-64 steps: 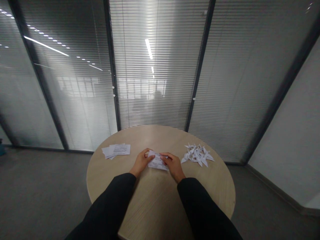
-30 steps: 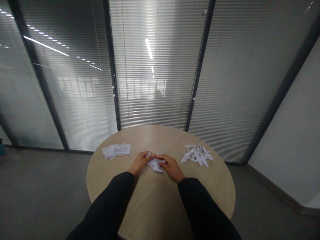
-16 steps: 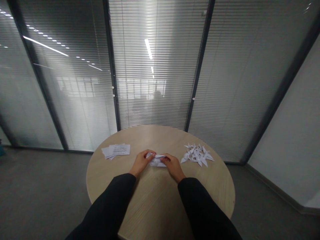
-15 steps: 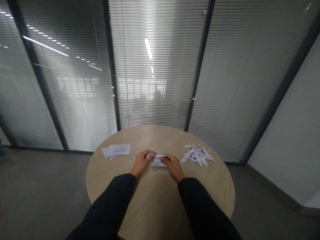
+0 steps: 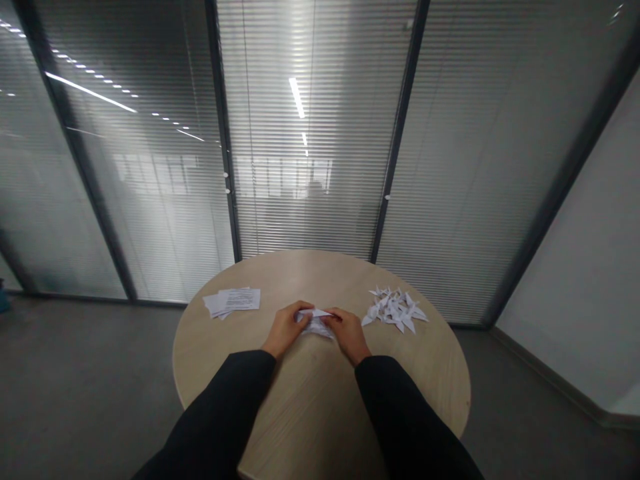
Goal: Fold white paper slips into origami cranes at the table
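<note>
Between my hands, just above the middle of the table, is a white sheet of printed paper (image 5: pixel 317 326), partly folded, with its far edge turned over. My left hand (image 5: pixel 287 328) pinches its left side between thumb and fingers. On the right side, my right hand (image 5: pixel 347 331) grips it the same way. The fingertips and the underside of the paper are partly hidden. Off to the right of my right hand lies a heap of folded white paper cranes (image 5: pixel 396 309).
The round wooden table (image 5: pixel 310 270) bears a few overlapping printed paper sheets (image 5: pixel 239 299) on its left side. Beyond the table stands a glass partition (image 5: pixel 310 220) with blinds and dark frames. A pale wall (image 5: pixel 590 287) is on the right.
The paper was flat, then bent and creased between my hands; now its far edge is folded over. My left hand has shifted slightly right. The crane heap and the loose sheets have not moved.
</note>
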A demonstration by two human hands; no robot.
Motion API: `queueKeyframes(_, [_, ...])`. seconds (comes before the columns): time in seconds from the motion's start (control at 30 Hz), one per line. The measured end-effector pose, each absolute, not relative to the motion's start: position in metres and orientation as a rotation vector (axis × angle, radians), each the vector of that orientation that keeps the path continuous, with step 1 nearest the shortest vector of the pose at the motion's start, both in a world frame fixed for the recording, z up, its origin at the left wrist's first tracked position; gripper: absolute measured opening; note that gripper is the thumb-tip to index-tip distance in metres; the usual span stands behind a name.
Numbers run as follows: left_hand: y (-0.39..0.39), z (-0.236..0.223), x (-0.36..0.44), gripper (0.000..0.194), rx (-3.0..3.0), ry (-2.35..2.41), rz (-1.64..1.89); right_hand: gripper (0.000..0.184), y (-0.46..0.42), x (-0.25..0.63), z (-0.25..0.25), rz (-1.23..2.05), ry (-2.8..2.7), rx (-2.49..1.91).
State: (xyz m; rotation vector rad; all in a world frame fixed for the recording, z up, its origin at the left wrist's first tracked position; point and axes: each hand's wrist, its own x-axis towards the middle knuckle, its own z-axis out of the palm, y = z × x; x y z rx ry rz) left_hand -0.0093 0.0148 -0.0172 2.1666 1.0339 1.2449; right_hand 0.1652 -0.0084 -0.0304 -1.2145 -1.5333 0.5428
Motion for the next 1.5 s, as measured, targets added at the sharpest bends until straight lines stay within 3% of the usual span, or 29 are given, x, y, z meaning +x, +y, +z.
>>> queueKeyframes(0.9, [0.018,-0.017,-0.008,0.026,2.035,0.976,1.319,0.023,-0.019,0.158,-0.023,0.146,-1.763,-1.000])
queueKeyframes(1.5, [0.012,-0.018,-0.002,0.045,2.000,0.742,1.182,0.024,-0.015,0.159,-0.028,-0.098,-1.736,-1.026])
